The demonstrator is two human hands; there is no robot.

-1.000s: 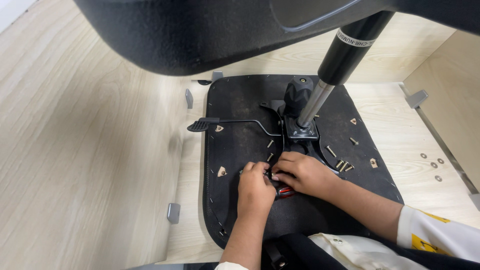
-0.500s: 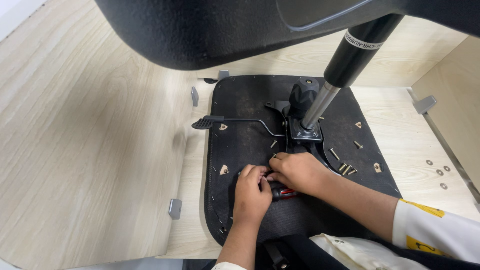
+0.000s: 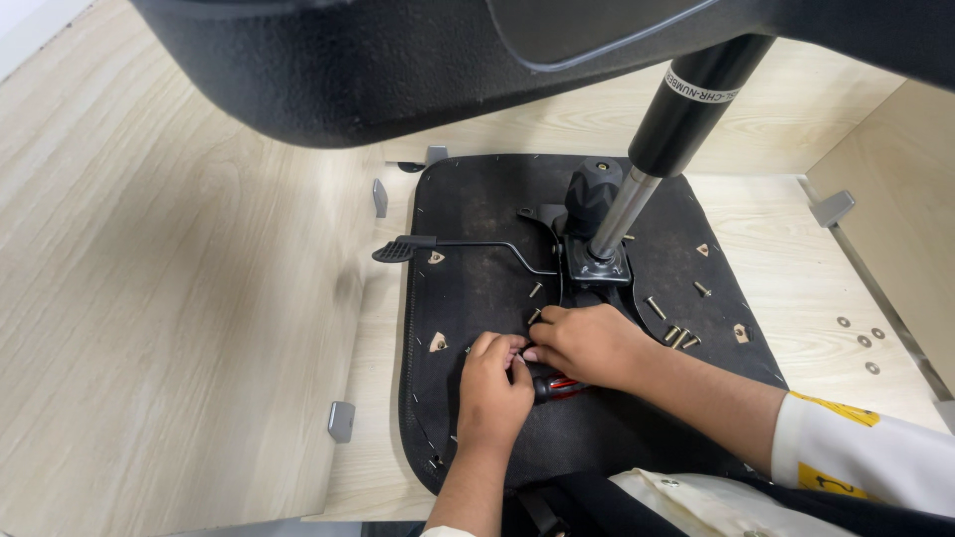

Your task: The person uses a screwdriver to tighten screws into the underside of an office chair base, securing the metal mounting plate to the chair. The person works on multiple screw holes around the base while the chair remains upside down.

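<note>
Left hand and right hand pressed together on black seat underside, red-black screwdriver pinched between. Loose screws lying at 3 o'clock.

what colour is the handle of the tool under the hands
Red and black, on the screwdriver handle, head view.

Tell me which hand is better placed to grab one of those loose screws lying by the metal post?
Probably the right hand: it lies closest to the loose screws beside the gas-lift post; the left hand sits farther away.
</note>
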